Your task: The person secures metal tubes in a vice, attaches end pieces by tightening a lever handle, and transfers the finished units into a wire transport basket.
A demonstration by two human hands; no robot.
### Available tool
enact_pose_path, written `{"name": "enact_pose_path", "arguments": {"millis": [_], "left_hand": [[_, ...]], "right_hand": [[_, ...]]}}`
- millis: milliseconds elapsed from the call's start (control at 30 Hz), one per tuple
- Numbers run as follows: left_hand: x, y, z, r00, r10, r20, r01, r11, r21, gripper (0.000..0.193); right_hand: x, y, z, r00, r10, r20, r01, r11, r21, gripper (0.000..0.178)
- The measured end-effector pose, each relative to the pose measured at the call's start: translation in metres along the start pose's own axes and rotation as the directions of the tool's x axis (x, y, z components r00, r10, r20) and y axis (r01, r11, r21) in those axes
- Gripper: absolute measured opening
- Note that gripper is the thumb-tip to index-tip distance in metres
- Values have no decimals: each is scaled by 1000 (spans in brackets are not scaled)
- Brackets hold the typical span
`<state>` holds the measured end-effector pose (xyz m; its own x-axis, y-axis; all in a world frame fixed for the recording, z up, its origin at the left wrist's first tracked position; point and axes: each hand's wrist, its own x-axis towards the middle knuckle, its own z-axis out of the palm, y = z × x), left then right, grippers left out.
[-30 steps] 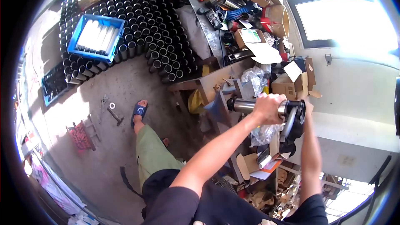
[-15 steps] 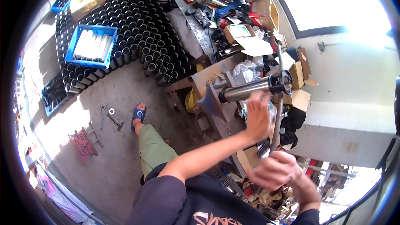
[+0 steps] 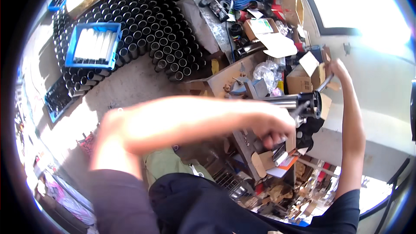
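A shiny metal cylinder (image 3: 282, 102) lies sideways at the bench, with a black slotted end piece (image 3: 310, 104) on its right end. A long metal bar (image 3: 326, 82) runs at a slant across that end piece. My right hand (image 3: 339, 71) is closed around the bar's far end, with the arm stretched out. Just below the cylinder, my left hand (image 3: 274, 126) has its fingers curled around the bar's near end. My left forearm, blurred, crosses the view and hides the cylinder's lower left side. A blue-grey vise (image 3: 255, 89) stands beside the cylinder.
The workbench (image 3: 229, 71) carries a clear plastic bag (image 3: 266, 74), cardboard boxes (image 3: 299, 78) and loose parts. Many black tubes (image 3: 143, 30) stand upright on the floor at far left, with a blue crate (image 3: 93, 66) of white tubes on top. A wall and window are at right.
The bar has turned about the end piece. My right hand went from the bar's near end up to its far end. My left hand, formerly open by the cylinder, is now curled at the near end.
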<state>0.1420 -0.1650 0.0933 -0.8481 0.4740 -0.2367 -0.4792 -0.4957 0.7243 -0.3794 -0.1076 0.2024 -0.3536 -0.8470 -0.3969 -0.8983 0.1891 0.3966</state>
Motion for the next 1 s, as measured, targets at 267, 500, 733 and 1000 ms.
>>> {"name": "enact_pose_path", "arguments": {"millis": [267, 500, 733, 1000], "left_hand": [[-2, 34, 50, 755, 482, -445, 346, 284, 894, 29], [11, 55, 78, 599, 674, -432, 799, -472, 372, 19], [-17, 98, -42, 765, 629, 138, 479, -700, 529, 18], [57, 111, -116, 501, 845, 185, 552, -477, 684, 24]], "right_hand": [[-124, -37, 100, 792, 108, -600, 38, 973, 226, 11], [-63, -99, 155, 649, 588, -483, -191, 740, 645, 55], [-235, -195, 141, 414, 869, -269, -395, 438, 807, 55], [-380, -237, 91, 808, 473, -351, -249, 815, 523, 30]]}}
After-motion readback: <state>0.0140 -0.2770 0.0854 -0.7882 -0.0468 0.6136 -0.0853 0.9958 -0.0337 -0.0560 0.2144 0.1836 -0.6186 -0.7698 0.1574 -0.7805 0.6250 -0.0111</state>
